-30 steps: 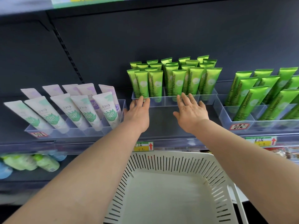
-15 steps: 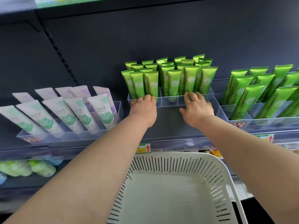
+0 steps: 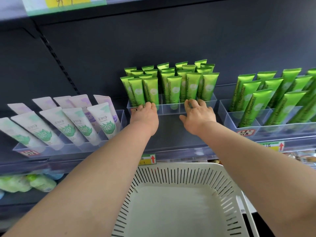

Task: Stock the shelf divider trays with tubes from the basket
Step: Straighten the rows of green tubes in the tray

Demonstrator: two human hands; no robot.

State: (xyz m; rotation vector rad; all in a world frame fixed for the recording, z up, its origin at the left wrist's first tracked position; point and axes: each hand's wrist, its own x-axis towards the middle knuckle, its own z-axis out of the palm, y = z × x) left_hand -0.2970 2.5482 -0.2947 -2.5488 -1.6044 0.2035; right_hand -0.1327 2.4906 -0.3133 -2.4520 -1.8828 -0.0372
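On one tray (image 3: 171, 111), two hands (image 3: 145, 116) (image 3: 199, 117)

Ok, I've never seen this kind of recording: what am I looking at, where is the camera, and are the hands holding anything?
There is no robot here. The one picture comes from a camera worn on a person's head, looking forward and down, so the two bare arms are the wearer's own. The left hand and right hand both curl their fingers over the front wall of the middle tray, a clear divider tray on the shelf packed with upright green tubes. Beside it stand a left tray of white tubes and a right tray of similar green ones. Below is the basket; the part in view holds nothing.
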